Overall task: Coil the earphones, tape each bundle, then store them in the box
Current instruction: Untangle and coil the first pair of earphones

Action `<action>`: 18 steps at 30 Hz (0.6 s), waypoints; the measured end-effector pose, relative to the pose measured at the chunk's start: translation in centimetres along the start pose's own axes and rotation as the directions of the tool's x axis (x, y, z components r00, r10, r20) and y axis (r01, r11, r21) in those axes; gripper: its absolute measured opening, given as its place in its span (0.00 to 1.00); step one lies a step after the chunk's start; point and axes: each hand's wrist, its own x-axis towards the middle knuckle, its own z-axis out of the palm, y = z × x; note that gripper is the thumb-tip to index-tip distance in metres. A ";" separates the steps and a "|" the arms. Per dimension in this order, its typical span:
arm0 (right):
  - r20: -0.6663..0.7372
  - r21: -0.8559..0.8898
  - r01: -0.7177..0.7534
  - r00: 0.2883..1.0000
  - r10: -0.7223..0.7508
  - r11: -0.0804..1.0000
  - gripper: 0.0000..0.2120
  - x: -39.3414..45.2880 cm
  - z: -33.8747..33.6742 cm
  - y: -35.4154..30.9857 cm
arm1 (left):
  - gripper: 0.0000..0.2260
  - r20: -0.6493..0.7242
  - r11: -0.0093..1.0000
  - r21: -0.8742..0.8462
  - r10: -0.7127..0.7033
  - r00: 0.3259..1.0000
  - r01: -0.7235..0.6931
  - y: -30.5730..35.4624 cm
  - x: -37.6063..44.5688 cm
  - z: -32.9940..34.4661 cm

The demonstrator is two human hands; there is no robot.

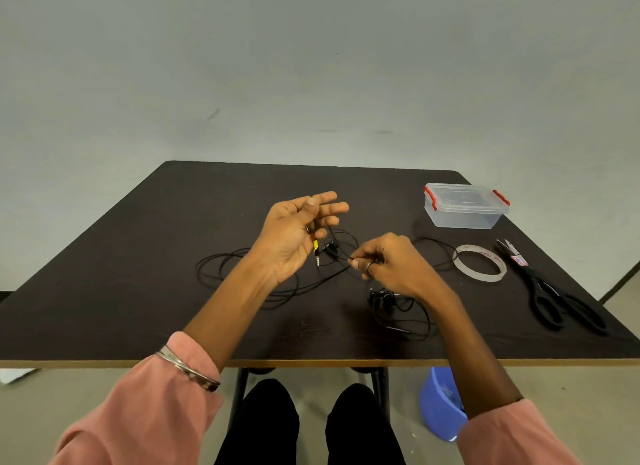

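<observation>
My left hand (298,232) is raised over the middle of the dark table (138,256), palm up, pinching a black earphone cable near its plug, which has a yellow mark (316,246). My right hand (391,263) pinches the same black cable (332,274) a little to the right, at table height. Loose loops of this cable (221,267) trail to the left on the table. A second black earphone set (394,305) lies tangled under my right wrist. The clear plastic box (464,206) with red clips stands shut at the far right.
A roll of clear tape (479,263) lies flat right of my right hand. Black scissors (550,291) lie beyond it near the right edge. Under the table stands a blue bucket (440,405), next to my knees and the table legs.
</observation>
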 end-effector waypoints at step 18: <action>-0.130 0.146 0.276 0.957 -0.258 0.950 0.03 1.4 -5.0 -2.5 | 0.16 0.425 0.930 0.367 -0.131 0.896 -0.038 -1.6 -1.8 0.0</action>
